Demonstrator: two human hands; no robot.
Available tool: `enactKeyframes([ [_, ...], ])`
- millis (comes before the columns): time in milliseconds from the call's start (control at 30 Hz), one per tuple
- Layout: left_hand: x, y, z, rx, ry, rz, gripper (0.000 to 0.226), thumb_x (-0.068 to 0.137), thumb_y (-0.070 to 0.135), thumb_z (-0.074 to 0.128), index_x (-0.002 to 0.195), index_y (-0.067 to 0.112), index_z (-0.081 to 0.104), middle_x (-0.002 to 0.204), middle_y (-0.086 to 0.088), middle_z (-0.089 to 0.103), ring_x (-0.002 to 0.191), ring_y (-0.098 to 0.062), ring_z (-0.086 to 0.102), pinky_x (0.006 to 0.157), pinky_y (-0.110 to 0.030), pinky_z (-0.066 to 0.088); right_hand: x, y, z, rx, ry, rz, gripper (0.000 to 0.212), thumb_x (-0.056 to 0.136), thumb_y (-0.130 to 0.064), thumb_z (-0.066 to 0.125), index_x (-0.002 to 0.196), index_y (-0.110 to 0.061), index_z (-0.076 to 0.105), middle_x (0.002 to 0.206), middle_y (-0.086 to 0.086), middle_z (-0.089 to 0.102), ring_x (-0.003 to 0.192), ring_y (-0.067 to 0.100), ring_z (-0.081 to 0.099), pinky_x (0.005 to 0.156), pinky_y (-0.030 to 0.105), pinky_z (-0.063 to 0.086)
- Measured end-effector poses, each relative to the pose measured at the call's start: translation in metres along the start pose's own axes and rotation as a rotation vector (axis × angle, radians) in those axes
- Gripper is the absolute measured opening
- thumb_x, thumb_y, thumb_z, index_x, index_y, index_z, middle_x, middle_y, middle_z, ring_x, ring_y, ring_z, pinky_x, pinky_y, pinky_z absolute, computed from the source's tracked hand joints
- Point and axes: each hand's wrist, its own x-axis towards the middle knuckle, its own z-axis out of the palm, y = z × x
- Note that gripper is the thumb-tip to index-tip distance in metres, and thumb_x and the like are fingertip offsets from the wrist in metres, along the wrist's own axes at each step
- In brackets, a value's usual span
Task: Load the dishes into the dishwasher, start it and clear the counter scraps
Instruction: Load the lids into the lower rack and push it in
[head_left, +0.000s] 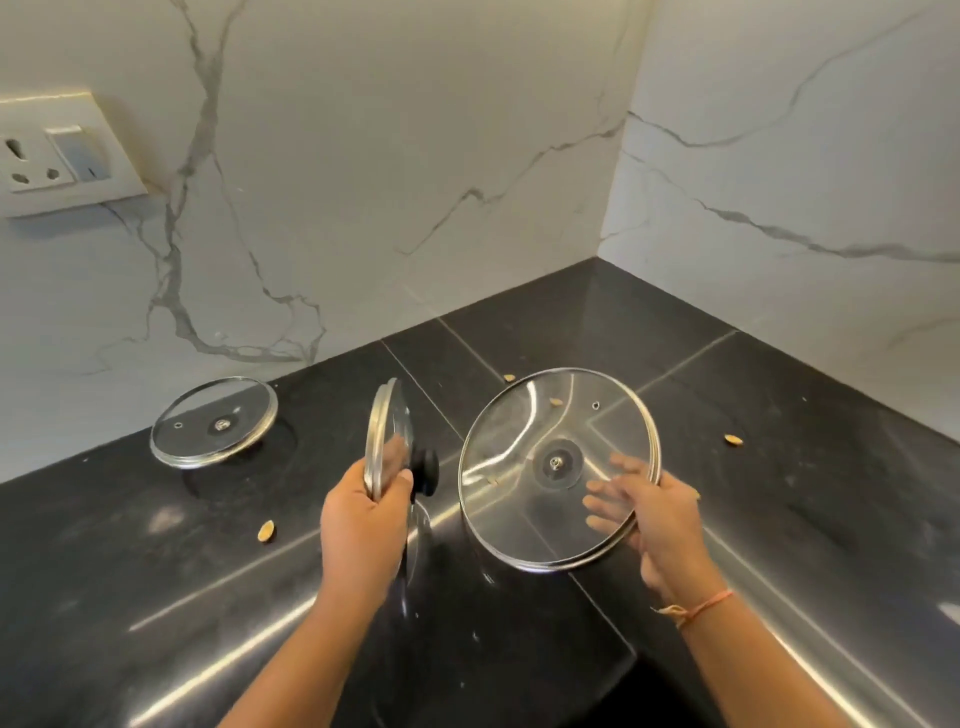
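Note:
My left hand (366, 519) grips a small glass lid (385, 431) by its steel rim, held on edge above the counter, its black knob (426, 472) pointing right. My right hand (657, 525) holds a larger glass lid (530, 441) by its right rim, underside toward me, fingers spread behind the glass. A third glass lid (213, 422) lies upside down and tilted on the black counter (156, 597) at the left, near the wall. Small tan scraps lie scattered: one (266, 531) left of my left hand, one (733, 440) at the right, one (509, 378) behind.
Marble walls meet in a corner at the back right. A wall socket with a switch (57, 156) sits at the upper left. The counter's front edge drops away at the bottom middle.

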Motion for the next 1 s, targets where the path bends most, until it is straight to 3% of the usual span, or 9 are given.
enactKeyframes([
  [100, -0.023, 0.0, 0.0, -0.122, -0.055, -0.01, 0.029, 0.089, 0.003, 0.057, 0.103, 0.028, 0.064, 0.107, 0.009, 0.068, 0.103, -0.01, 0.063, 0.095, -0.037, 0.048, -0.03, -0.005, -0.033, -0.044, 0.031, -0.091, 0.022, 0.089, 0.0, 0.05, 0.106, -0.01, 0.061, 0.078, 0.017, 0.069, 0.057, 0.023, 0.066, 0.048, 0.028, 0.054],
  [367, -0.09, 0.004, -0.008, -0.246, -0.184, 0.005, 0.031, 0.089, -0.005, 0.053, 0.098, 0.022, 0.064, 0.108, 0.002, 0.069, 0.106, -0.018, 0.064, 0.1, -0.044, 0.045, -0.115, -0.004, -0.114, -0.051, 0.14, -0.236, 0.027, 0.09, 0.002, 0.048, 0.105, -0.014, 0.064, 0.078, 0.016, 0.069, 0.062, 0.026, 0.066, 0.05, 0.03, 0.054],
  [533, -0.155, 0.0, -0.02, -0.243, -0.247, 0.016, 0.034, 0.089, -0.006, 0.051, 0.094, 0.025, 0.064, 0.111, -0.002, 0.068, 0.104, -0.016, 0.065, 0.09, -0.029, 0.053, -0.174, 0.006, -0.164, -0.001, 0.225, -0.243, 0.026, 0.09, 0.002, 0.048, 0.101, -0.016, 0.064, 0.068, 0.007, 0.07, 0.056, 0.019, 0.067, 0.047, 0.027, 0.053],
  [667, -0.217, -0.015, -0.033, -0.281, -0.248, -0.018, 0.031, 0.088, -0.006, 0.054, 0.093, 0.021, 0.067, 0.11, -0.003, 0.07, 0.103, -0.017, 0.066, 0.095, -0.036, 0.05, -0.228, 0.022, -0.209, 0.022, 0.284, -0.246, 0.027, 0.09, 0.002, 0.047, 0.102, -0.015, 0.064, 0.065, 0.004, 0.071, 0.056, 0.02, 0.067, 0.046, 0.027, 0.054],
  [800, -0.27, -0.028, -0.052, -0.316, -0.316, -0.068, 0.029, 0.09, -0.005, 0.051, 0.096, 0.019, 0.066, 0.103, -0.002, 0.072, 0.097, -0.013, 0.068, 0.081, -0.025, 0.056, -0.284, 0.041, -0.243, 0.025, 0.373, -0.216, 0.026, 0.09, 0.002, 0.048, 0.102, -0.015, 0.064, 0.067, 0.007, 0.07, 0.054, 0.018, 0.067, 0.047, 0.028, 0.053],
  [1000, -0.322, -0.039, -0.102, -0.316, -0.457, -0.051, 0.032, 0.091, -0.009, 0.046, 0.1, 0.016, 0.064, 0.105, -0.004, 0.07, 0.1, -0.013, 0.066, 0.081, -0.025, 0.055, -0.375, 0.079, -0.266, 0.086, 0.529, -0.234, 0.023, 0.09, -0.001, 0.051, 0.099, -0.017, 0.064, 0.072, 0.01, 0.071, 0.056, 0.018, 0.068, 0.049, 0.028, 0.055],
])
